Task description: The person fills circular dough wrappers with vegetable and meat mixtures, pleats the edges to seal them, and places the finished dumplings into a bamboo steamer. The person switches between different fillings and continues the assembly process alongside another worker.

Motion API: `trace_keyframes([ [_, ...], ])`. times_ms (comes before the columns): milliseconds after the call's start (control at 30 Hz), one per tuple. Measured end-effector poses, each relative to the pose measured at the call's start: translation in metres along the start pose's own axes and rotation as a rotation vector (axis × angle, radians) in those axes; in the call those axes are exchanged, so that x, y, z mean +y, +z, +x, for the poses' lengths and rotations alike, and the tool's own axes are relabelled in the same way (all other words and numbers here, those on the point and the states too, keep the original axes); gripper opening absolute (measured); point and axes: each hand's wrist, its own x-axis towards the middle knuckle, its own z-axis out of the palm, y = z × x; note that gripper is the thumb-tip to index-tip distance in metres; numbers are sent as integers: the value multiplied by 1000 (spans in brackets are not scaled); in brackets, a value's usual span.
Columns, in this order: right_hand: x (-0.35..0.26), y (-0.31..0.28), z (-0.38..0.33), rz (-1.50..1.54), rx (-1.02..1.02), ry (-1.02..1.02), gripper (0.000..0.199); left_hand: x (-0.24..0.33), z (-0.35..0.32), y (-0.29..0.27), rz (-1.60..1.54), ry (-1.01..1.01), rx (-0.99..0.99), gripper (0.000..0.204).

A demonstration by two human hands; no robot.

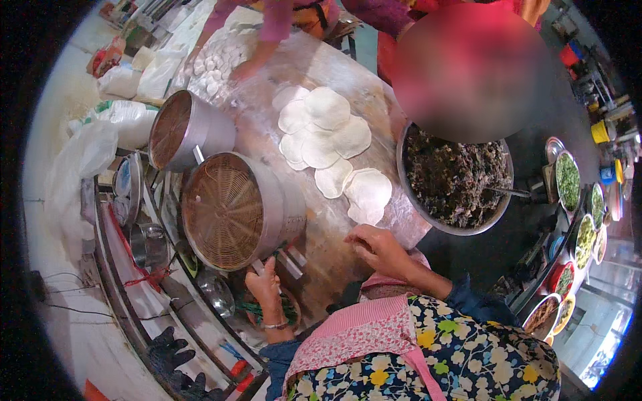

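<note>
Left hand [265, 284] raised, right hand [376, 248] curled palm-down.

My apron [461, 354] at the bottom of the frame is dark with yellow, white and green flowers, edged by a pink bib [354, 334] with tiny speckled print and striped trim. My sleeve cuffs [475, 304] are dark blue. A silver bangle [275, 325] circles my left wrist. Left of centre, the steamer basket [224, 212] shows a brown woven lattice inside grey metal. The dough rounds [328, 134] in the upper middle are pale white on the tan, floury board [348, 73]. Right of centre, the filling [455, 177] is dark brownish-green in a grey bowl [428, 217]. Black gloves [170, 351] lie at lower left.
</note>
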Motion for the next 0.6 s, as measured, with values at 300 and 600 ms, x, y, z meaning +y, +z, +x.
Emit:
trace_keyframes([
  [300,11,8,-3,-41,29,14,18,-3,-3,16,-3,-76,39,27],
  [600,25,41,40,-56,-101,-22,23,-15,2,21,26,-53,63,33],
])
